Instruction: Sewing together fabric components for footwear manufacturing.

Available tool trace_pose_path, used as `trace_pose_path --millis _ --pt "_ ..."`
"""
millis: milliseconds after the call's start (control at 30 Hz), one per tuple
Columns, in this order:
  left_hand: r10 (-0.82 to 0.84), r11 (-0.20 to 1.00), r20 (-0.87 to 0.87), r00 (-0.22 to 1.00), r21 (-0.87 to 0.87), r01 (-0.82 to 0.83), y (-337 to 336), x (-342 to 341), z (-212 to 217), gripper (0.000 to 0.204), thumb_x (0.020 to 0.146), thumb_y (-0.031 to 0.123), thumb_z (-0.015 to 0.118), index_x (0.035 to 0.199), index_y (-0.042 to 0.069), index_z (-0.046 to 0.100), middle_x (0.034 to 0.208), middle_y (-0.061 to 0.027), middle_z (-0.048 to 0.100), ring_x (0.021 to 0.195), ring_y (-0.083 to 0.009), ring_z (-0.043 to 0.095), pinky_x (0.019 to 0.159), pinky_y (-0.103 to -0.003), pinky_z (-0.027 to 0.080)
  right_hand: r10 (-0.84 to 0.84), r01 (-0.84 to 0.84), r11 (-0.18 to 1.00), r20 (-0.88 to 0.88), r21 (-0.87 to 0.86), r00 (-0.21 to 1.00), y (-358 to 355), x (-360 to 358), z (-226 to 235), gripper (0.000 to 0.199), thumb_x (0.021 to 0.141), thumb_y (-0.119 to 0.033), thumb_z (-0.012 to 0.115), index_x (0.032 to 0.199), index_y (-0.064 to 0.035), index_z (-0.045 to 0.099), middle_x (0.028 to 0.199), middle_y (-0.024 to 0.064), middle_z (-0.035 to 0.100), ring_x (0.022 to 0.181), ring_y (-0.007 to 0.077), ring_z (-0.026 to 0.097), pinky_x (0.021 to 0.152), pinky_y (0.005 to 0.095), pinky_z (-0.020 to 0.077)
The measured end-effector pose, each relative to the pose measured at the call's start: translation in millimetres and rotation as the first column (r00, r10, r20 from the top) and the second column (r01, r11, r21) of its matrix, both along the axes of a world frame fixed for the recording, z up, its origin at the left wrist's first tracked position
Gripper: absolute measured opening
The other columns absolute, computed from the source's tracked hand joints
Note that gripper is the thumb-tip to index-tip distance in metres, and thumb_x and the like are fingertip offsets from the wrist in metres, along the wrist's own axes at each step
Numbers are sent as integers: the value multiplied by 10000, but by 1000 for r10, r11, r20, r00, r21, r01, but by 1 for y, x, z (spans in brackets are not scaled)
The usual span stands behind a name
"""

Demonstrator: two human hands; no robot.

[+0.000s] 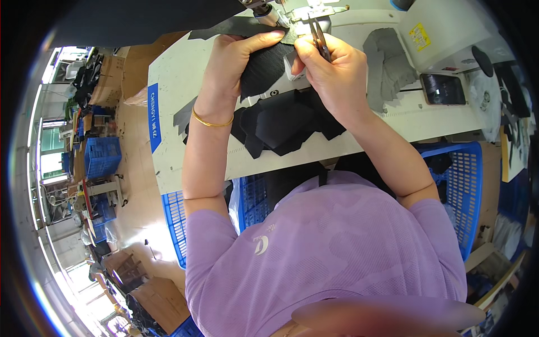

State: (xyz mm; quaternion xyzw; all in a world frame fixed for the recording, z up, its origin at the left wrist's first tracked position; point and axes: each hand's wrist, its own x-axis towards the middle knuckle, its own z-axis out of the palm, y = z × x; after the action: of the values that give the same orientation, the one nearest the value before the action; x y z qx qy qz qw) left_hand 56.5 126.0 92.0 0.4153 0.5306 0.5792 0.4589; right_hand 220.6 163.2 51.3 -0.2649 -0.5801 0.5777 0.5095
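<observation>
At the sewing machine's needle area (285,21), both my hands work close together. My left hand (233,59) grips a dark fabric piece (263,70), thumb stretched along its edge towards the needle; the other fingers are mostly hidden. My right hand (337,64) is closed around a small dark two-pronged tool (320,42), snips or tweezers, its prongs pointing up beside the presser foot. A greyish fabric edge (289,37) lies between the hands under the machine head. Nearer me, several black cut fabric pieces (286,123) lie overlapped on the white table (196,163).
Grey fabric pieces (387,67) are stacked right of the machine, near a phone (443,89) and a white machine housing (443,33). Blue plastic baskets (465,196) stand below the table edge. Cardboard boxes (160,303) and other crates (103,157) are off to the left.
</observation>
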Motion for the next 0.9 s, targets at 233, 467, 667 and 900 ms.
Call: trace_pose_path --millis 233,467,667,900 --pt "43 998 -122 992 -40 -48 5 -6 5 160 817 32 723 966 -25 726 884 -74 715 731 -113 667 654 -224 543 29 -29 1000 11 -1 1000 2 0 -1 258 872 -175 614 664 -26 647 522 -37 564 471 0 397 440 224 295" --pt "110 992 -129 986 76 -100 13 -12 -5 139 826 29 688 942 -34 732 829 -71 707 706 -106 665 629 -200 508 51 -50 999 50 -17 997 0 3 -3 217 881 -157 606 738 -15 686 562 -21 610 471 -4 404 437 215 306" --pt "124 992 -156 980 30 -121 18 -5 1 134 820 -31 632 937 -23 698 858 -52 696 694 -117 640 623 -230 513 67 -67 998 23 -10 998 1 6 -4 194 888 -143 594 811 -4 705 596 -4 642 482 -2 433 443 210 330" --pt "142 984 -90 986 120 -130 21 -3 -1 143 816 -30 628 943 -4 689 857 -44 688 706 -119 641 633 -231 517 69 -70 998 43 7 997 -1 7 -5 190 890 -141 593 827 -3 708 600 -1 644 490 -1 444 452 205 338"
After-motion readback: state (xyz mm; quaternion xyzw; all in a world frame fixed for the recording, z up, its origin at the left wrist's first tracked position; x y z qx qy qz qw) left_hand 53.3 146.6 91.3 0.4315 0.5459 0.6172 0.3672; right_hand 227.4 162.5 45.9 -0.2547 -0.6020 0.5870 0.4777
